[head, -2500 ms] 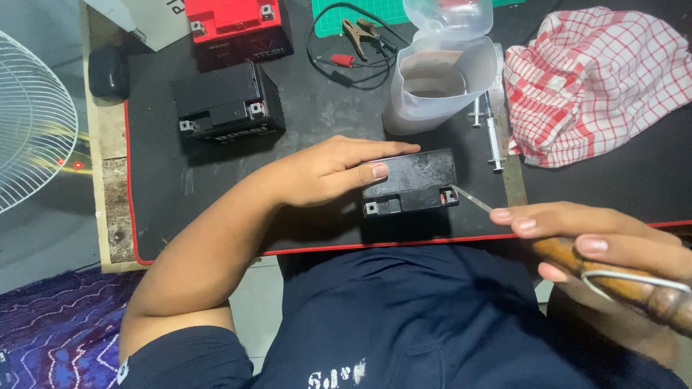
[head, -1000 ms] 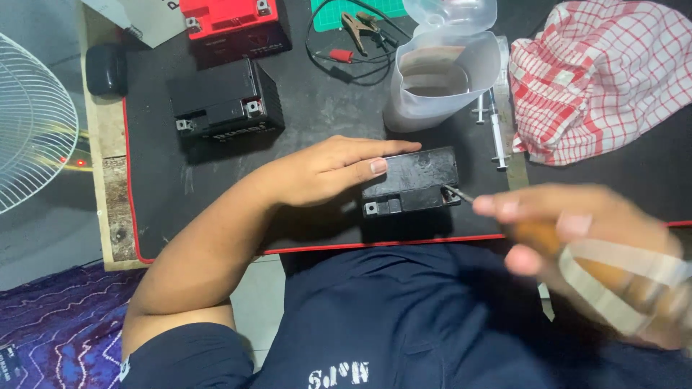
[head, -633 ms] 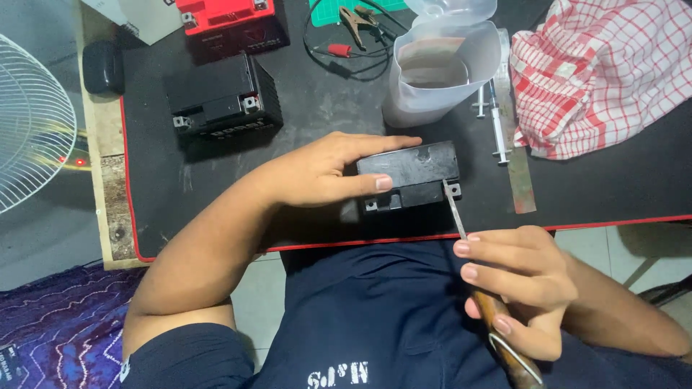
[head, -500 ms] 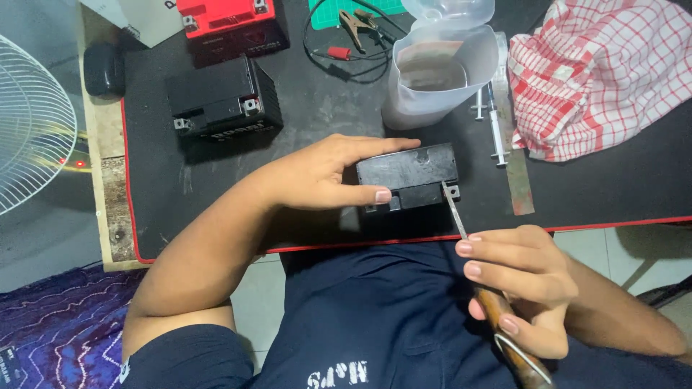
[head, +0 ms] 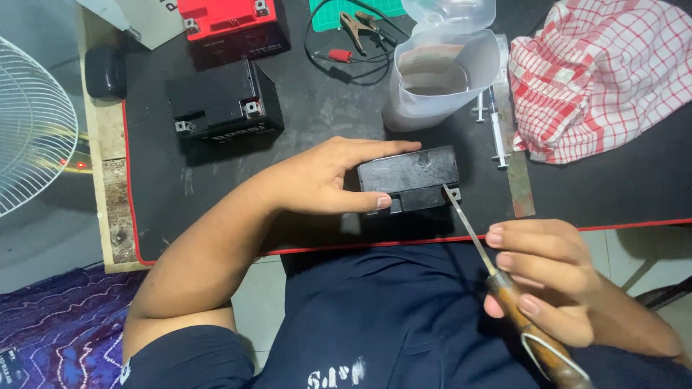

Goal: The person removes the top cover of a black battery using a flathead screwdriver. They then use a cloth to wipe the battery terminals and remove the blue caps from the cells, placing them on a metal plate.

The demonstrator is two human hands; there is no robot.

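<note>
My left hand [head: 324, 180] clamps the small black battery [head: 409, 175] near the table [head: 598, 194] front edge, thumb on its near face. My right hand [head: 548, 277] is closed round a wooden-handled screwdriver [head: 497, 277], tip touching the battery's right terminal corner. Step, I judge: working that terminal. Next calls for a steady tip and a firm hold. Battery's long axis runs left-right; screwdriver points up-left toward it. Plastic jug [head: 440, 79] sits just behind the battery.
</note>
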